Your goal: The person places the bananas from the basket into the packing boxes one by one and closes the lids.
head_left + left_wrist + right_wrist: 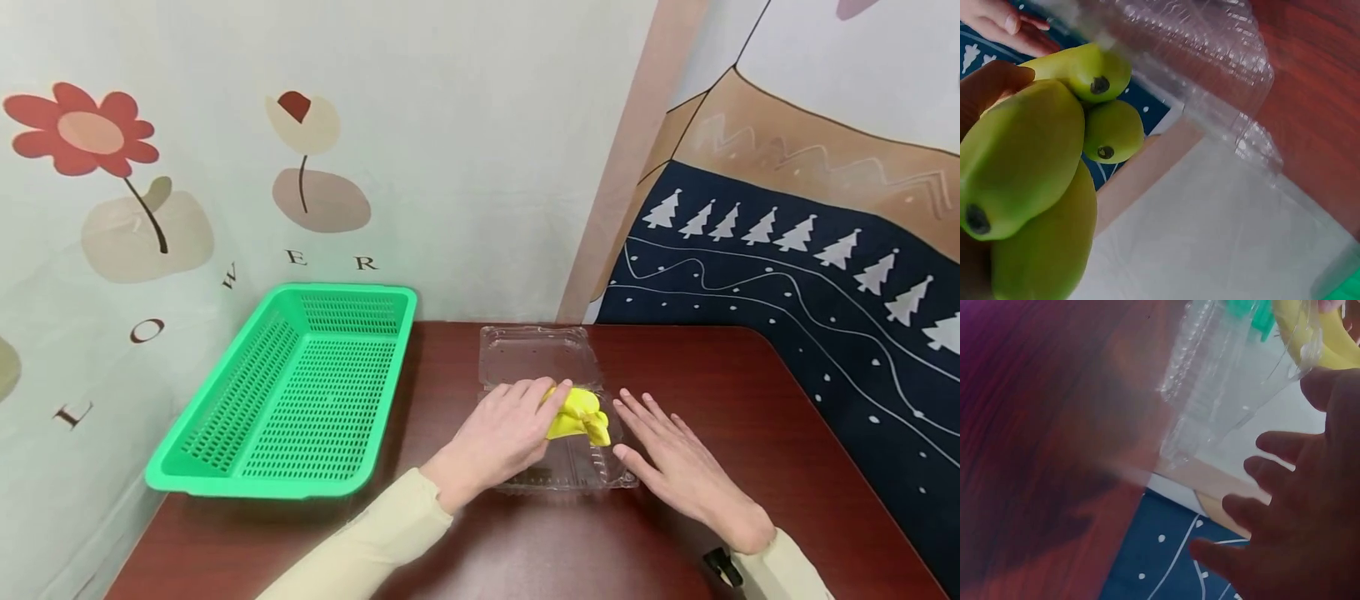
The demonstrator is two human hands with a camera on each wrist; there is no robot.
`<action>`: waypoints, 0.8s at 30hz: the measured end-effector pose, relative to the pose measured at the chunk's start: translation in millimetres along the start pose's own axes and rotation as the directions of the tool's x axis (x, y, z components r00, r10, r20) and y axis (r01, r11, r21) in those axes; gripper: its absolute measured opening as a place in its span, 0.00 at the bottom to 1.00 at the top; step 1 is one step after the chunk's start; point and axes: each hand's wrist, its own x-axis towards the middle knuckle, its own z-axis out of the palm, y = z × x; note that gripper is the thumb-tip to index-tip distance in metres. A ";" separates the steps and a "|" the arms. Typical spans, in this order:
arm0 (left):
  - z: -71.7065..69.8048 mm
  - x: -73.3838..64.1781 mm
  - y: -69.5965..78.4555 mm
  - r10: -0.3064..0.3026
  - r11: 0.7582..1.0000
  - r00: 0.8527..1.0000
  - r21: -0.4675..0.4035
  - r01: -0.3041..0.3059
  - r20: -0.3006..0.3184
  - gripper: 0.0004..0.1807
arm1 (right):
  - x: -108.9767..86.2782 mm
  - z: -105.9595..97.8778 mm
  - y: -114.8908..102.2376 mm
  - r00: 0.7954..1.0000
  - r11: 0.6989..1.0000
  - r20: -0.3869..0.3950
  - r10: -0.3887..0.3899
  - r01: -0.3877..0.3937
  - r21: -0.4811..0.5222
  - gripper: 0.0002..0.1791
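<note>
I observe the left hand [504, 429] gripping bananas [580, 407] over a clear container [557, 465], the right hand [678, 461], fingers extended, near its right edge.

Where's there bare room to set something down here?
Bare table shows between the green basket and clear container, and right of the right hand toward the table's right edge. The basket's floor is bare too. Crowded: over the container, where the left hand holds bananas.

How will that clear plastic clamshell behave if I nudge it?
The clamshell will probably flex, as its see-through walls look thin. It should slide fairly easily: the table looks smooth and glossy. Tipping seems unlikely, since its base looks wide and low.
</note>
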 end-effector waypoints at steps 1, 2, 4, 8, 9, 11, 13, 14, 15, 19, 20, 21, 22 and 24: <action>2.6 0.9 1.2 0.007 1.000 1.000 0.009 -0.007 -0.011 0.34 | 0.0 0.3 1.9 1.000 1.000 0.007 -0.004 0.004 0.021 0.38; 5.2 1.5 2.3 0.014 1.000 1.000 0.019 -0.014 -0.020 0.33 | -0.1 0.6 3.7 1.000 0.999 0.015 -0.004 0.004 0.043 0.37; 10.8 2.2 4.2 0.025 0.999 0.999 0.038 -0.024 -0.034 0.30 | 0.0 1.6 6.8 1.000 0.997 0.026 -0.006 0.004 0.080 0.37; 21.8 2.0 6.9 0.044 0.997 0.999 0.059 -0.043 -0.021 0.28 | -0.1 5.1 10.8 0.999 0.994 0.041 -0.009 0.004 0.109 0.38; 24.4 1.7 7.5 0.049 0.997 0.999 0.062 -0.048 -0.011 0.28 | 0.1 6.3 11.5 0.999 0.994 0.045 -0.011 0.006 0.109 0.38; 28.0 0.6 8.7 0.061 0.996 0.998 0.070 -0.061 0.008 0.29 | 0.2 8.3 12.0 0.999 0.994 0.049 -0.016 0.011 0.107 0.38; 30.7 -0.8 10.1 0.074 0.994 0.997 0.078 -0.075 0.022 0.29 | 0.1 10.0 12.4 0.998 0.994 0.051 -0.023 0.017 0.105 0.38; 32.0 -1.5 10.8 0.081 0.993 0.996 0.085 -0.083 0.026 0.29 | 0.0 10.6 12.7 0.998 0.994 0.050 -0.024 0.019 0.104 0.38; 33.0 -2.1 11.4 0.088 0.992 0.996 0.092 -0.090 0.029 0.29 | -0.1 11.1 12.9 0.998 0.994 0.049 -0.024 0.019 0.106 0.38; 36.8 -3.4 13.6 0.099 0.988 0.994 0.116 -0.103 0.037 0.28 | -0.2 12.5 13.6 0.999 0.994 0.049 -0.020 0.015 0.106 0.37; 37.6 -3.3 14.1 0.097 0.987 0.994 0.120 -0.102 0.043 0.29 | -0.3 12.6 13.5 0.999 0.994 0.051 -0.019 0.014 0.107 0.37; 38.3 -3.1 14.6 0.096 0.987 0.994 0.123 -0.102 0.051 0.29 | -0.1 12.9 13.5 0.998 0.994 0.053 -0.019 0.013 0.107 0.37; 39.3 -2.7 15.1 0.095 0.987 0.994 0.125 -0.101 0.059 0.29 | -0.2 13.1 13.4 0.998 0.994 0.056 -0.019 0.013 0.107 0.37; 41.6 -2.0 16.3 0.095 0.985 0.992 0.139 -0.105 0.078 0.29 | 0.1 13.9 13.4 0.998 0.994 0.061 -0.021 0.014 0.106 0.38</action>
